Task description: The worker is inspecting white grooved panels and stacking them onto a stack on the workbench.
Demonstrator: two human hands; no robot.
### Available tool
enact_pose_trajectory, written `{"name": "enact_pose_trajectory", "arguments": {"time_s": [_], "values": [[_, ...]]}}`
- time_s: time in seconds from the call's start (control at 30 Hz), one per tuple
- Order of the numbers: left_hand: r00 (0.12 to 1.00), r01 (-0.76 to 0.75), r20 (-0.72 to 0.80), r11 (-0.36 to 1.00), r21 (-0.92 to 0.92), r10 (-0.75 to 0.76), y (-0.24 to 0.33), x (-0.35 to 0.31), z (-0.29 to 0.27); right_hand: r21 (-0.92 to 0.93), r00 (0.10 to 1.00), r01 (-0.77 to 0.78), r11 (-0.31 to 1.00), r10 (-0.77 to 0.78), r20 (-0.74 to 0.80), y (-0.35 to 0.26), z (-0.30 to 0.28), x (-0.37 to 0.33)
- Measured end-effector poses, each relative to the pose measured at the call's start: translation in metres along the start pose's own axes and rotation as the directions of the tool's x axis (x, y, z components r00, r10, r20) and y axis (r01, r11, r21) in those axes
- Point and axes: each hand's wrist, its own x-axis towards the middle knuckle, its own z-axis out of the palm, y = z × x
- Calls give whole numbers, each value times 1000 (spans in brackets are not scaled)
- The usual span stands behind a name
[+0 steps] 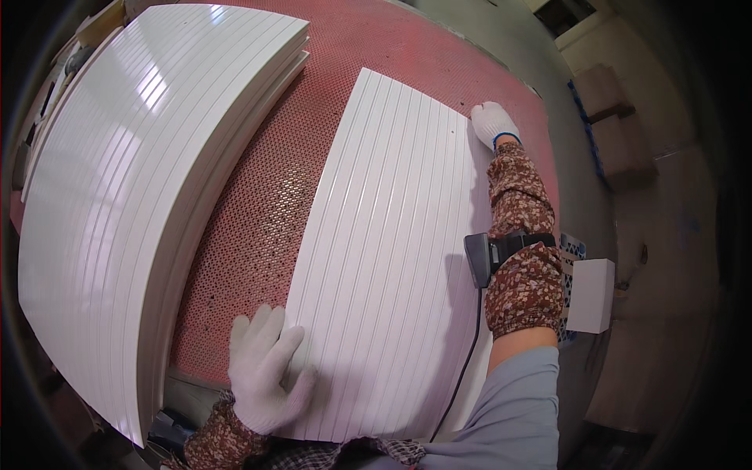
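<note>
1. Toward the red perforated table's (254, 215) right edge, I see one grooved white panel (384, 235) lying flat, grooves running lengthwise.
2. Left gloved hand (268, 372): fingers extended and spread, at the panel's left edge, near end.
3. Right gloved hand (495, 122): fingers curled at its far right corner; can't tell from my feed if they're gripping.
4. White panel stack (117, 180) sits along the table's left edge.

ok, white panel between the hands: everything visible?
The white panel looks smooth, perhaps plastic, with parallel lengthwise grooves and a dark spot near its far right corner. It lies on the red perforated surface. The left hand rests at its left edge, the right hand at its far right corner; a black cable passes over it.
</note>
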Motion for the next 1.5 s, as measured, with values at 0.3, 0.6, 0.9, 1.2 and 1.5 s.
{"name": "enact_pose_trajectory", "arguments": {"time_s": [0.3,0.6,0.9,1.2,1.5], "values": [[1000,6,10,994,113,-7,-43,50,-8,23,993,-117,993,117,5,-51,15,-59],[994,93,53,993,75,-97,-43,136,-122,-11,976,-180,984,180,124,-131,-75,-180],[984,130,106,986,106,-142,-88,122,-51,22,981,-180,983,178,79,-117,12,-371],[959,206,164,965,162,-232,-122,123,-41,94,986,-119,988,129,-104,-141,43,-476],[957,232,147,965,123,-249,-123,128,-44,122,985,-102,987,117,-130,-155,38,-464]]}}
